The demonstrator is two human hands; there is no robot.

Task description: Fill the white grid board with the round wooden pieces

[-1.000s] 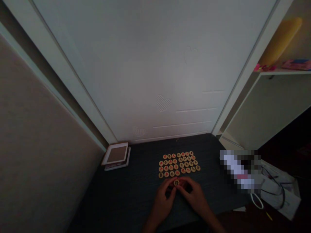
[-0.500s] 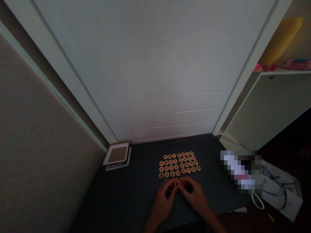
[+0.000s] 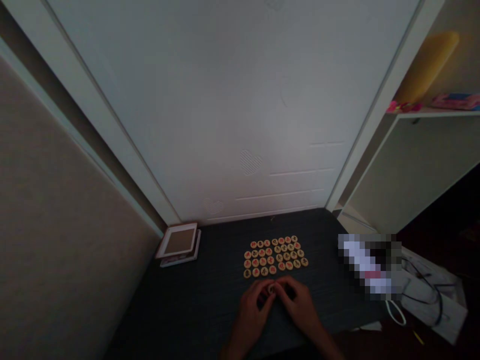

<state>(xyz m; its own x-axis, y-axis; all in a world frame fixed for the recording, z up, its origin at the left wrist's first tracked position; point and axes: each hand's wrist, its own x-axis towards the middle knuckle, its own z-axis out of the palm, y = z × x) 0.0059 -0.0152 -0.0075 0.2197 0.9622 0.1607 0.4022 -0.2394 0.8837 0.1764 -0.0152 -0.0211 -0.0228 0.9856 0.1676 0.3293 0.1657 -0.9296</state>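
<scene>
Round wooden Chinese chess pieces (image 3: 276,256), marked with red or black characters, lie flat on the dark table in several rows, split into two blocks. Just in front of the nearest row, my left hand (image 3: 255,302) and my right hand (image 3: 296,300) meet at the fingertips. Between them they pinch a single xiangqi piece (image 3: 270,289), tipped up on its edge and partly covered by the fingers. Its character cannot be read from here. Both hands are closed on this piece, above the table.
Stacked frames or boxes (image 3: 180,242) lie at the table's (image 3: 180,300) back left corner. A white patterned panel (image 3: 225,100) rises behind the table. To the right are a blurred-out item (image 3: 369,267), a white box with cables (image 3: 435,300) and a shelf (image 3: 431,111).
The piece has turned between my fingers, so its marked face no longer shows plainly. Both hands stay at nearly the same place; the view has shifted slightly.
</scene>
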